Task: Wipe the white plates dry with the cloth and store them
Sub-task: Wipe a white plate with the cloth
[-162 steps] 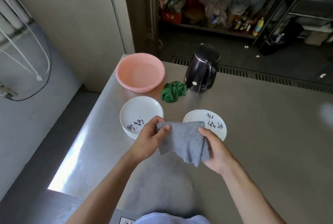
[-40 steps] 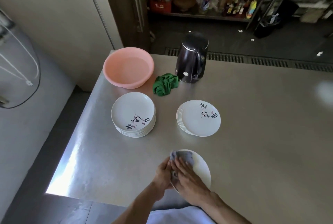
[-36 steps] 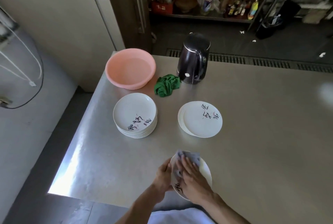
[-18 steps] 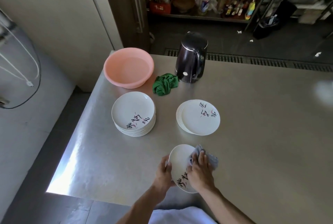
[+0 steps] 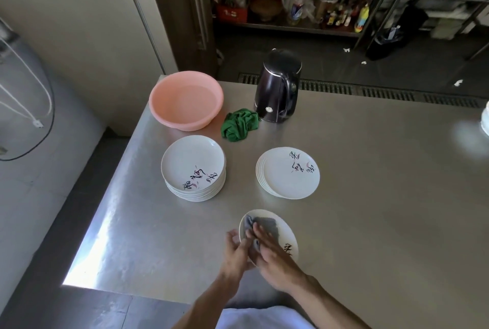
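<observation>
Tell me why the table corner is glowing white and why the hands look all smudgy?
Head view: light bounces off the shiny grey steel table, leaving washed-out white glare at its near left edge; head view again: the left hand and right hand smear with motion blur around the grey cloth on the round white plate; the back shelves are dim.

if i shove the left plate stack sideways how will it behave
The left plate stack is probably heavy: several plates deep. On the smooth steel table it would likely slide, not tip, though upper plates might shift.
</observation>
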Demonstrator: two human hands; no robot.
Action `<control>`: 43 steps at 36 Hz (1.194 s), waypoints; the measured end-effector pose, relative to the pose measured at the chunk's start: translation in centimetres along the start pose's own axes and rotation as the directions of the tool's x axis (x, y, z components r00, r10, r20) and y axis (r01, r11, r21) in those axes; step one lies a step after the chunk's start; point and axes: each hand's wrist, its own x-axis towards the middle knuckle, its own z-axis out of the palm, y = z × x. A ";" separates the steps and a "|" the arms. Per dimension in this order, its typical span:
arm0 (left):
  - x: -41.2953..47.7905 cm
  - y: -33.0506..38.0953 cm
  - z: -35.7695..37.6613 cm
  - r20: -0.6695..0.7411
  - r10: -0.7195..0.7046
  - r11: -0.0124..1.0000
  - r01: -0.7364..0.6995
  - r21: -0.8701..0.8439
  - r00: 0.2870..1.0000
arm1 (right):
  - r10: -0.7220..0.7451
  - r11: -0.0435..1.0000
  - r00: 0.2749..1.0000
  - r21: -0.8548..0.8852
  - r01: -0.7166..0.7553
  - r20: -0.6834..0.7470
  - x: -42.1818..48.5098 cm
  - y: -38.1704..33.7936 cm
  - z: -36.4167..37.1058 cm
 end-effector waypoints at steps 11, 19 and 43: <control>-1.2 0.9 -0.1 0.139 -0.008 0.999 0.001 0.051 0.990 | 0.116 0.976 0.987 -0.169 -0.133 -0.110 0.6 1.3 0.3; -1.1 0.6 -1.1 0.147 -0.037 0.999 0.034 0.022 0.988 | 0.361 0.884 0.918 -0.255 -0.393 -0.163 0.5 2.7 -0.3; -1.4 1.4 -0.8 0.215 -0.060 0.995 0.040 0.096 0.975 | -0.051 0.983 0.997 -0.180 0.039 -0.062 -1.4 2.4 0.8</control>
